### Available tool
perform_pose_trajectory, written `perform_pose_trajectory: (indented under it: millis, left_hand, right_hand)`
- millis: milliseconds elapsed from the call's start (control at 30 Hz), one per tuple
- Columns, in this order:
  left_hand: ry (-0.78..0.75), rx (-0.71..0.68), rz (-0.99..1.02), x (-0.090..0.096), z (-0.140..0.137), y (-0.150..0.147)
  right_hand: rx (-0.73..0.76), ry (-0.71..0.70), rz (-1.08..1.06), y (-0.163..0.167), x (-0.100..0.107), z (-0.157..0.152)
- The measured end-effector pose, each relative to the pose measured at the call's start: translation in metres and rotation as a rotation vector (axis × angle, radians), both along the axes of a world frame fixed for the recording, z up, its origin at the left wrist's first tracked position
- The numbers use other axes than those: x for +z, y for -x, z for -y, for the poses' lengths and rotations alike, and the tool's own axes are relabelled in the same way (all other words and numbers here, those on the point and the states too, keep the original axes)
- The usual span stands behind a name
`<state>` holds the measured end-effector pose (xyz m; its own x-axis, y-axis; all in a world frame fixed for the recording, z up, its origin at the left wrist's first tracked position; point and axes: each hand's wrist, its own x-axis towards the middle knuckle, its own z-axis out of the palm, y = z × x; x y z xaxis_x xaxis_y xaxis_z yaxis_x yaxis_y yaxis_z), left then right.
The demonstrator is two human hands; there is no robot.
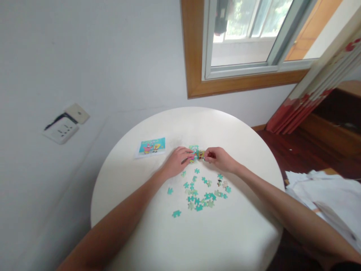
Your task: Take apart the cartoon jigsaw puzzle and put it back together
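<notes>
A partly joined jigsaw puzzle (pixel 194 149) with cartoon figures lies on the round white table (pixel 135 184). My left hand (pixel 179 160) rests at its left side, fingers stretched over the joined pieces. At the puzzle's right edge, beside a yellow cartoon figure, my right hand (pixel 216 157) is closed in a pinch on a small puzzle piece, mostly hidden by the fingertips. Several loose puzzle pieces (pixel 197 201), mostly teal and pale green, are scattered nearer to me. One teal piece (pixel 176 213) lies apart from them, closest to me.
Left of the puzzle is a picture card (pixel 152 146) with a pink and a yellow cartoon figure. The wall with a socket (pixel 61 130) and a window (pixel 242 41) stands behind the table. White sheets (pixel 327 195) are piled low at the right, below a curtain (pixel 307 98).
</notes>
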<state>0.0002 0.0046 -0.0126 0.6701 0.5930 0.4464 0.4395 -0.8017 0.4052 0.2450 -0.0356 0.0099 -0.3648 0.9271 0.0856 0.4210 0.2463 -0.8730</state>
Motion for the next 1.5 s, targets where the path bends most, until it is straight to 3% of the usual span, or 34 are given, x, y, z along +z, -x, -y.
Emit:
perform_pose_trajectory:
  millis: [233, 433, 800, 1133, 1333, 1500]
  left_hand:
    - [0.022, -0.04, -0.052, 0.003, 0.002, 0.0]
    - [0.023, -0.04, -0.057, 0.001, 0.001, 0.0]
    - [0.025, -0.04, -0.064, 0.002, 0.002, 0.0]
    - [0.039, -0.042, -0.06, 0.002, 0.003, 0.0]
    - [0.036, -0.072, -0.111, 0.008, 0.006, 0.0]
    - [0.034, -0.072, -0.181, 0.01, 0.008, -0.001]
  right_hand:
    - [0.068, -0.19, 0.209, 0.019, -0.003, -0.014]
    - [-0.029, -0.179, 0.318, 0.026, -0.006, -0.01]
    - [-0.049, -0.276, 0.492, 0.031, -0.005, -0.009]
    - [-0.123, -0.263, 0.41, 0.028, -0.003, -0.006]
    - [-0.328, -0.278, 0.233, -0.007, 0.008, -0.014]
    - [-0.272, -0.247, 0.232, -0.02, 0.011, -0.007]
